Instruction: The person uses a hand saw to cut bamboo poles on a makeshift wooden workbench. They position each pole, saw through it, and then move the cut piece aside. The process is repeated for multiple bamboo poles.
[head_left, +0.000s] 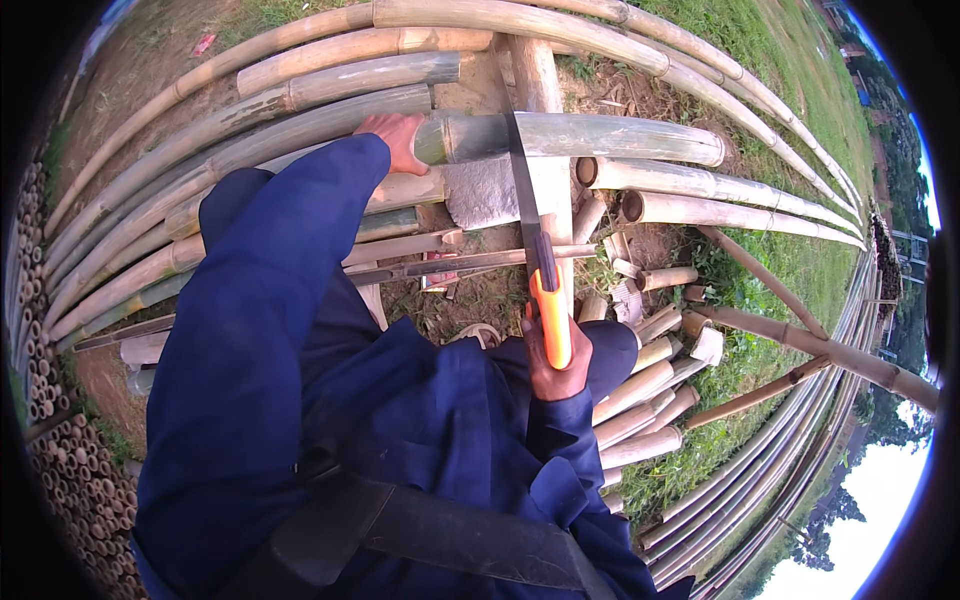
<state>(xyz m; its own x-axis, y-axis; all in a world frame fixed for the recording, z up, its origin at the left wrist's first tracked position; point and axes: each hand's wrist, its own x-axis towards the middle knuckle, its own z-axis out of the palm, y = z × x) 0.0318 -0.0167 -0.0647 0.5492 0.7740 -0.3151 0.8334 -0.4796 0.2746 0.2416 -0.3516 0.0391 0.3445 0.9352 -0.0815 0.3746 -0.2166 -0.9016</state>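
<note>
The long-sleeved top (420,400) is deep blue, crossed by a broad black strap (460,530).

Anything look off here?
Nothing looks broken or spilled. Slightly untidy: short bamboo offcuts lie at mixed angles right of the right hand, unlike the long poles lined up at left. A red scrap at upper left looks like litter.
</note>
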